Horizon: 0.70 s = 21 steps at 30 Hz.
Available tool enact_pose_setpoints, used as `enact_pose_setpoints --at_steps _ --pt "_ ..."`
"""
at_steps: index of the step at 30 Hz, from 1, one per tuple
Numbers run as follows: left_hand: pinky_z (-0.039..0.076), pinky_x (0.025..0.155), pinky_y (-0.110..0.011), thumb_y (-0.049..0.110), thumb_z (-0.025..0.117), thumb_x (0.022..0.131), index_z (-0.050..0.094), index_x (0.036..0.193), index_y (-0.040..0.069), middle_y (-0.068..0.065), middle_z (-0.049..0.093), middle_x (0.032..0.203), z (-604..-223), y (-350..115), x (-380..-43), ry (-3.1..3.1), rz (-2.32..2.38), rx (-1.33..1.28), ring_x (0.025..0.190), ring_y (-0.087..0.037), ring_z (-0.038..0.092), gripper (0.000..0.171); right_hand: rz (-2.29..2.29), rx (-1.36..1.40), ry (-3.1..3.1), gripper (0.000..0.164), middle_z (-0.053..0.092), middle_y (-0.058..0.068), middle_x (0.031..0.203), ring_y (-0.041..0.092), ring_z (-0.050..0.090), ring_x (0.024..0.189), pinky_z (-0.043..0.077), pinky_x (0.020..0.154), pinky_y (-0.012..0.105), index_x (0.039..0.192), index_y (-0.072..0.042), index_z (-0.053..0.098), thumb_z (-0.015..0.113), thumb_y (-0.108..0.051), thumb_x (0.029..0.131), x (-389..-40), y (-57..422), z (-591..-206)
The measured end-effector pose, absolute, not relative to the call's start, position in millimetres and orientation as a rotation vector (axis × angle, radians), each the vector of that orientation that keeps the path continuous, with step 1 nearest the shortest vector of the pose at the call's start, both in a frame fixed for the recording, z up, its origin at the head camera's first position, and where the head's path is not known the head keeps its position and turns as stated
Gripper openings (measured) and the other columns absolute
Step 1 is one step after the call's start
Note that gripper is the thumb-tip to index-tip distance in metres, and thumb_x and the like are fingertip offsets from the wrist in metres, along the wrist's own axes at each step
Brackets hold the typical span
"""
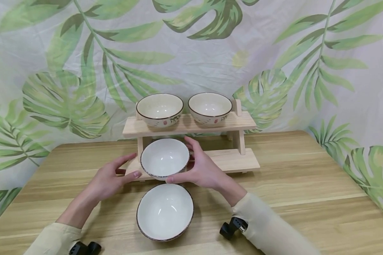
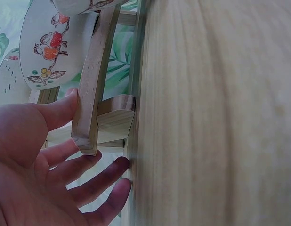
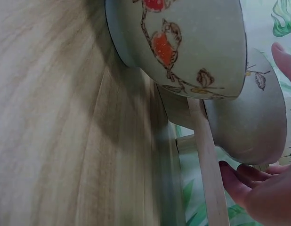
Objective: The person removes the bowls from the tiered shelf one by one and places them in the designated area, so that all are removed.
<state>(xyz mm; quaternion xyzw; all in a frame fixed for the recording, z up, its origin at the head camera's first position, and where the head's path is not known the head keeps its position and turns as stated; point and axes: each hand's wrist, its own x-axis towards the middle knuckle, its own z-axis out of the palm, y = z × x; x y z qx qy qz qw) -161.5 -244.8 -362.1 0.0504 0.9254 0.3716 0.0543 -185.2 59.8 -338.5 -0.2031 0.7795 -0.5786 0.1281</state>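
Note:
A white-lined bowl with a dark rim sits on the left part of the lower shelf of a small wooden stand. My right hand curves round its right side, thumb at the front and index finger towards the back rim. In the right wrist view those fingers lie close under the bowl's wall. To its left, my left hand is spread beside the shelf end, apart from the bowl. A second white-lined bowl stands on the table in front, painted outside with red birds.
Two cream bowls with brown rims, one left and one right, stand on the stand's upper shelf. Beneath is a wood-grain table. Behind it hangs a leaf-patterned cloth.

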Motion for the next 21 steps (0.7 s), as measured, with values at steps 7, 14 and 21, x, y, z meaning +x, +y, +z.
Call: enact_pose_setpoints --at_steps 7,14,21 --pt "0.056 0.098 -0.055 0.047 0.072 0.1 0.037 0.166 0.016 -0.029 0.044 0.163 -361 -246 -161 2.803 1.12 0.149 0.133 -0.053 0.06 0.081 -1.666 -0.597 2.279 0.133 0.045 0.006 0.159 0.022 0.057 0.138 0.047 0.117 0.044 0.17 -0.021 0.01 0.1 -0.023 0.072 -190 52 -341" --pt "0.056 0.098 -0.056 0.047 0.072 0.1 0.038 0.166 0.015 -0.029 0.044 0.163 -362 -246 -161 2.809 1.114 0.147 0.132 -0.053 0.06 0.08 -1.676 -0.637 2.268 0.13 0.054 0.004 0.151 0.021 0.061 0.131 0.047 0.116 0.044 0.168 -0.025 0.015 0.101 -0.023 0.071 -191 46 -342" --pt "0.057 0.096 -0.055 0.047 0.073 0.1 0.038 0.166 0.015 -0.029 0.045 0.162 -362 -246 -162 2.813 1.118 0.149 0.132 -0.053 0.06 0.08 -1.702 -0.607 2.246 0.132 0.055 0.003 0.151 0.022 0.062 0.131 0.048 0.115 0.045 0.168 -0.026 0.014 0.102 -0.019 0.069 -191 41 -342"
